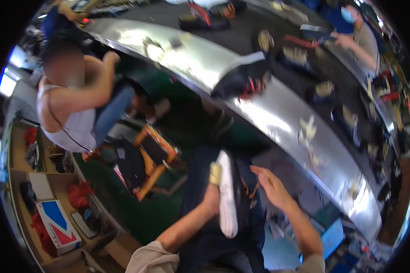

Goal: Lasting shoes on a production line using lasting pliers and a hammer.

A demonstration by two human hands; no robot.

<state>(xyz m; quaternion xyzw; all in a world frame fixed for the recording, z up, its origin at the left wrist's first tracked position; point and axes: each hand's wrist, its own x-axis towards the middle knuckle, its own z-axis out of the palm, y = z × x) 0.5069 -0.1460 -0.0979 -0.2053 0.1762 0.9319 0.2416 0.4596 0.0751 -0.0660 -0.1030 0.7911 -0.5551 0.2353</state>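
Note:
A shoe with a long white sole (pixel 228 200) stands on edge above my lap; its dark upper blends into my dark trousers. My left hand (pixel 211 196) grips it from the left side, with most of the fingers hidden behind the sole. A pale yellow band-like piece (pixel 215 173) shows at the fingers of that hand; I cannot tell what it is. Just right of the shoe, my right hand (pixel 272 187) has its fingers stretched out and holds nothing visible. Thin orange strands, perhaps laces (pixel 249 187), lie between the shoe and this hand.
A metal-edged conveyor (pixel 269 116) curves past in front, carrying dark shoes (pixel 296 59); one red-laced shoe (pixel 243 82) rests on its rim. Left sit a person in a white top (pixel 73 125), an orange-framed stool (pixel 152 152) and wooden bins (pixel 18 191). Another person (pixel 366 43) works across the belt.

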